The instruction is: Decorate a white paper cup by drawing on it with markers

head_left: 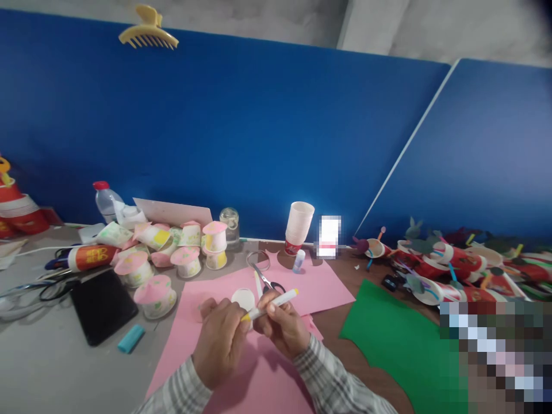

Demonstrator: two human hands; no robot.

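On the worktop (345, 353), by descending size:

Pink sheet (176, 339): laid flat; landmark for the rest. Risk: a stray yellow stroke, should the marker (284, 298) skid in the fingers.

Paper-cup stack (301, 224): standing by the sheet's far edge, tall for its base. Risk: toppling, if an arm clips it.

Left hand (222, 339): above the sheet's middle, fingers curled, at the marker's lower end; whether they pinch anything, cannot tell. Risk: inked fingertips, if that end is a bare nib.

Right hand (282, 325): above the sheet's right half, thumb and fingers pinching the marker.

Scissors (268, 282): on the sheet's farther part. Risk: being knocked, if the right hand pushes outward.

White disc (242, 298): toward the sheet's middle, partly hidden.

Marker: slanted over the sheet's middle; barrel inside the right-hand pinch, one yellow end projecting beyond it, the other reaching the left fingers.
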